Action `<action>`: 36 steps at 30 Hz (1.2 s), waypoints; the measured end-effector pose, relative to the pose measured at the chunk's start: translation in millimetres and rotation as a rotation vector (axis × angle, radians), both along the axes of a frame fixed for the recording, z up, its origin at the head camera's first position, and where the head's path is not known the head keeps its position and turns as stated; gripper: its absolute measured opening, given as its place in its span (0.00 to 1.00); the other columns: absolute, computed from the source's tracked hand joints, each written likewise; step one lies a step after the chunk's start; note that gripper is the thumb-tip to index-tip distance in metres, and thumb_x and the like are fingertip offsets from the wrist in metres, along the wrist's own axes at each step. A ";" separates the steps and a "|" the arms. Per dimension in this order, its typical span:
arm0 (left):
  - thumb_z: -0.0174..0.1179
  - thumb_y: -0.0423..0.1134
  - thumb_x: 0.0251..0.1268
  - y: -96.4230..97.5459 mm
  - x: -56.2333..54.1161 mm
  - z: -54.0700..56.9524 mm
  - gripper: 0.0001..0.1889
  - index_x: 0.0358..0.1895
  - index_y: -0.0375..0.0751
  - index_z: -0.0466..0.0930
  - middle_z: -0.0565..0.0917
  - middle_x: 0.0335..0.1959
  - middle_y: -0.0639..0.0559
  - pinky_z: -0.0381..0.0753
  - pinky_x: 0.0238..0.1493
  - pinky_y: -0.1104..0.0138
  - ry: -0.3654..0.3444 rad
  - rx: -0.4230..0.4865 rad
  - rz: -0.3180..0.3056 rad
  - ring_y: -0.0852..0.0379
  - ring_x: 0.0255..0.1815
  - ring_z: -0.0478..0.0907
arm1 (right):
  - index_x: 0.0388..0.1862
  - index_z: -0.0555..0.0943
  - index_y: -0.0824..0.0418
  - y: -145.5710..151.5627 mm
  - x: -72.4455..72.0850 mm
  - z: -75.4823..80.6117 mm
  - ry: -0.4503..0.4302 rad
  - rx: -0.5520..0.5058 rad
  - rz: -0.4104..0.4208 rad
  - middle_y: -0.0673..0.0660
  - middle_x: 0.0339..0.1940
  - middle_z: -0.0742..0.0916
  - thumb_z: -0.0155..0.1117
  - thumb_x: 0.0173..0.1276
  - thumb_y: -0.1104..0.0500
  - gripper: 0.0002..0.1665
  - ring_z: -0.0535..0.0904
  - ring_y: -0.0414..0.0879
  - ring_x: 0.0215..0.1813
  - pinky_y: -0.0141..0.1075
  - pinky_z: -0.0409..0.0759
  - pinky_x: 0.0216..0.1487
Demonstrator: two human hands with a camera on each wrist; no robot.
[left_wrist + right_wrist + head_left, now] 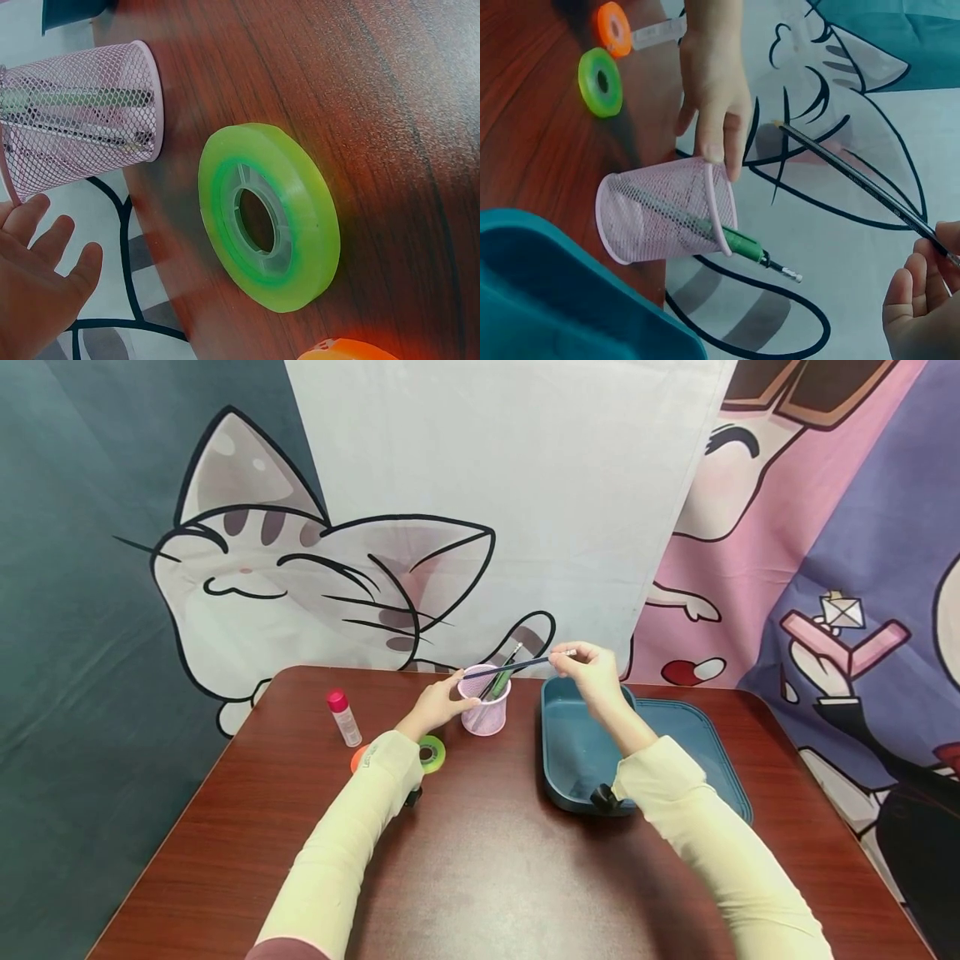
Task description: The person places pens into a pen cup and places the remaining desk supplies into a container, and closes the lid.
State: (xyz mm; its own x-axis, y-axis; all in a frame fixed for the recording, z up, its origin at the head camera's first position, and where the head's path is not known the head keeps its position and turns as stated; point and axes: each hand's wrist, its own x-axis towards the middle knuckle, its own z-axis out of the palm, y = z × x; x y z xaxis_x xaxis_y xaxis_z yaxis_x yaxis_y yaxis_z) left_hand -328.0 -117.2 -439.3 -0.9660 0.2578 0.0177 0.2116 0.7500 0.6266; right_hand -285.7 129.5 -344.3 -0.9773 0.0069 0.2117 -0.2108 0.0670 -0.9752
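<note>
My right hand (pixel 591 672) pinches a dark pencil (pixel 855 176) near one end, its pale tip pointing left. In the head view the pencil crosses above the pink mesh pencil cup (pixel 484 718). At the cup's rim is my left hand (pixel 437 703), with thumb and fingers pinching the edge. The cup stands upright on the table, holding a green pen-like item (pixel 741 244) and a slim dark pencil (pixel 513 653) whose end sticks out of the top. A green tape roll (pixel 311 225) lies below my left wrist.
An orange tape roll (pixel 615 30) lies beside the green one, partly behind my left sleeve. Farther left stands a red-capped glue stick (pixel 345 720). Right of the cup is a deep teal bin (pixel 551 752), with a flat teal lid or tray (pixel 701 735) beside it. A printed cloth hangs behind the table.
</note>
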 end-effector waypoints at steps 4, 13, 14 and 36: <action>0.57 0.54 0.55 -0.1 1.8 1.2 0.39 0.67 0.42 0.54 0.65 0.64 0.43 0.62 0.62 0.56 -0.010 -0.014 0.000 0.45 0.63 0.63 | 0.23 0.79 0.53 -1.2 -6.5 -2.8 0.003 0.042 -0.043 0.41 0.13 0.78 0.63 0.55 0.63 0.05 0.72 0.35 0.21 0.26 0.74 0.29; 0.57 0.55 0.54 -0.7 1.1 0.5 0.40 0.67 0.40 0.54 0.64 0.64 0.43 0.62 0.62 0.55 -0.012 0.000 -0.005 0.44 0.63 0.63 | 0.33 0.79 0.71 -4.0 -18.1 -9.1 -0.006 0.152 -0.089 0.38 0.15 0.77 0.63 0.55 0.62 0.12 0.71 0.32 0.21 0.26 0.73 0.27; 0.57 0.55 0.54 -0.8 1.2 0.5 0.40 0.67 0.40 0.54 0.64 0.64 0.43 0.62 0.62 0.55 -0.013 0.000 -0.004 0.44 0.63 0.63 | 0.33 0.79 0.71 -4.8 -19.4 -10.5 -0.007 0.164 -0.092 0.38 0.15 0.77 0.63 0.54 0.62 0.12 0.70 0.32 0.21 0.26 0.73 0.27; 0.57 0.54 0.54 -0.3 1.7 -0.4 0.40 0.67 0.41 0.54 0.64 0.64 0.44 0.62 0.62 0.55 -0.022 0.013 0.001 0.46 0.63 0.62 | 0.30 0.82 0.69 -20.6 -33.2 -33.8 -0.030 0.350 -0.034 0.42 0.13 0.76 0.63 0.54 0.62 0.09 0.69 0.35 0.19 0.25 0.69 0.22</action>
